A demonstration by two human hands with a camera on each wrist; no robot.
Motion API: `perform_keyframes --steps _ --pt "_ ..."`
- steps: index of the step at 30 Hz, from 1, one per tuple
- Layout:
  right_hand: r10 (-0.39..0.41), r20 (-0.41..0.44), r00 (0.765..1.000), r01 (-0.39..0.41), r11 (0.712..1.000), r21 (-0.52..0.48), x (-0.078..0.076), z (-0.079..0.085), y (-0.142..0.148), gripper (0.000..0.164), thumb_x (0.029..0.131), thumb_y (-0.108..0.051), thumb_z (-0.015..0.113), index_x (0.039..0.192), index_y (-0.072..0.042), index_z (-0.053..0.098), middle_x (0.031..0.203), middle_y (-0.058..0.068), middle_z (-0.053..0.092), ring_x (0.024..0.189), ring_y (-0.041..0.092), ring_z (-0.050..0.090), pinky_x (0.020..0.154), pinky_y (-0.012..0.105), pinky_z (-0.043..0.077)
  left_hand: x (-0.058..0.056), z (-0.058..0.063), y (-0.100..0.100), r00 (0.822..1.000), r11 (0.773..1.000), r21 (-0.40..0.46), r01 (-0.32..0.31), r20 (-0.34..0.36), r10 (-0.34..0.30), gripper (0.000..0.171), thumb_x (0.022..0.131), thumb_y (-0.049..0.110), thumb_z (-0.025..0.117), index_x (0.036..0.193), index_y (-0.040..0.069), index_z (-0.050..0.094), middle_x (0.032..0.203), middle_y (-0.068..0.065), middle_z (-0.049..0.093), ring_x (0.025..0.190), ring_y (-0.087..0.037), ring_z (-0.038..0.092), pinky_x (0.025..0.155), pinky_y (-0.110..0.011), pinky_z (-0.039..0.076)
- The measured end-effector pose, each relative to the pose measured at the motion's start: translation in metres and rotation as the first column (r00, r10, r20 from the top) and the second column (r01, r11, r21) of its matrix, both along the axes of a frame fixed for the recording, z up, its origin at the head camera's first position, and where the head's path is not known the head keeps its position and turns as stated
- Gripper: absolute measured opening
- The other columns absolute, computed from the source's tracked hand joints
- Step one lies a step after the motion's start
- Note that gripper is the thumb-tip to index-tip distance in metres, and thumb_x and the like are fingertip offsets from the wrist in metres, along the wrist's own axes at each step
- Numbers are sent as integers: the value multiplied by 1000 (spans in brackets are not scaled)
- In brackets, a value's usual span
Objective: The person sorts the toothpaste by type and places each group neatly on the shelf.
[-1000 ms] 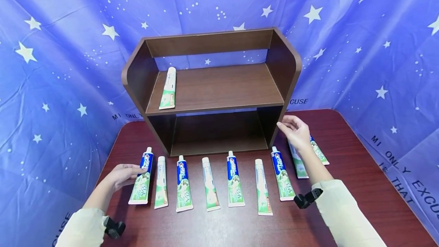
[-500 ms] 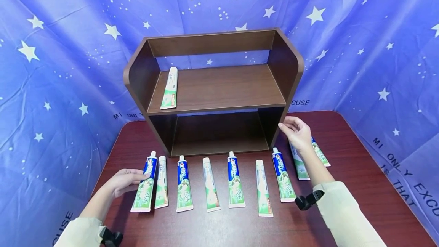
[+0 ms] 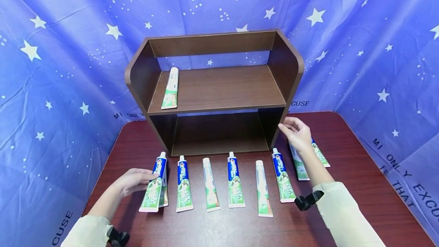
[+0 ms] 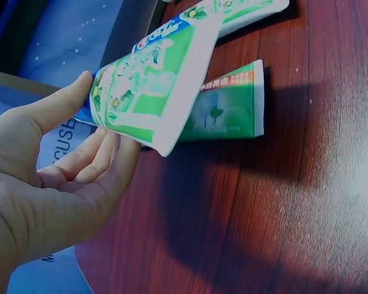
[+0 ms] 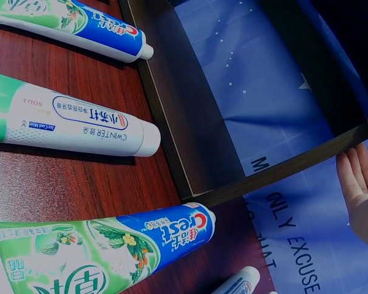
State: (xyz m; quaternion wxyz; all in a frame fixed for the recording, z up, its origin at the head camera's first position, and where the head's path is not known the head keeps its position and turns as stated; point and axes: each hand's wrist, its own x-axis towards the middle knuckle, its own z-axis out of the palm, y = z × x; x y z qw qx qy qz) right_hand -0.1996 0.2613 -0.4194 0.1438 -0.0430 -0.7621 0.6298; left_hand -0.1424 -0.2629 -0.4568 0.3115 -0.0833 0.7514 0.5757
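In the head view my left hand (image 3: pixel 135 181) pinches a blue-and-green toothpaste tube (image 3: pixel 153 191) between thumb and fingers, its cap pointing toward the shelf. The left wrist view has this tube tilted and raised over the table, overlapping a white-and-green toothpaste tube (image 4: pixel 228 110) that lies below it. That lower tube is mostly hidden in the head view. My right hand (image 3: pixel 297 135) grips the right side panel of the brown two-tier shelf (image 3: pixel 219 87); in the right wrist view the fingers (image 5: pixel 352 174) and thumb are at the panel's edge.
Blue-and-green tubes (image 3: pixel 185 190) and white-and-green tubes (image 3: pixel 210 188) lie in a row before the shelf. One white-and-green tube (image 3: pixel 170 90) lies on its upper tier, at left. Two tubes (image 3: pixel 319 151) are partly behind my right forearm. A starry blue curtain (image 3: pixel 384 48) surrounds the table.
My left hand has lifted the blue-and-green toothpaste tube and carried it rightward, over the neighbouring white-and-green tube. My right hand stays on the shelf's side panel.
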Motion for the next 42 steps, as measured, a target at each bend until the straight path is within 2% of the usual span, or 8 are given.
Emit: perform_keyframes --steps 4,11,18,26,35,42 --pt "-4 -1 1000 4 1000 2 0 -1 0 21 86 -8 69 105 -3 60 85 -25 60 82 -10 59 76 3 49 -3 -1 6 1000 1000 15 10 6 -10 34 89 21 66 112 -4 62 83 6 72 80 -6 67 80 -29 56" --pt "9 -31 999 -10 999 -31 -1 -3 1 16 86 -5 68 97 -14 61 84 -24 62 80 -9 60 75 4 50 -8 -1 20 1000 1000 -7 -12 8 12 41 88 20 68 117 -8 59 83 5 71 80 -7 66 80 -30 57" --pt "14 -22 1000 -14 999 -32 -2 -2 0 16 87 -6 68 100 -10 61 85 -24 62 81 -9 60 76 4 50 -18 0 32 999 999 -23 -49 21 49 51 86 21 71 123 -10 54 86 5 71 81 -5 65 80 -29 56" --pt "14 -18 1000 -14 999 -33 -1 -1 -1 17 86 -6 68 101 -9 61 85 -24 62 81 -9 60 76 4 50 -23 5 42 999 999 -24 -40 21 40 53 87 20 69 124 -14 50 86 2 71 81 -8 65 77 -28 57" --pt "16 -18 1000 -17 999 -35 -1 -1 0 19 86 -6 68 104 -5 61 85 -24 62 82 -9 60 77 3 49 -33 5 54 996 998 -2 -66 57 66 40 88 19 68 115 -7 55 84 2 69 81 -10 64 75 -25 56" --pt "13 -6 1000 -13 1000 -25 -1 -2 1 22 87 -7 69 106 -4 60 85 -25 62 82 -10 60 77 3 49 -39 9 67 989 993 30 -118 91 115 31 87 15 69 109 -4 60 79 1 69 76 -10 64 70 -23 56"
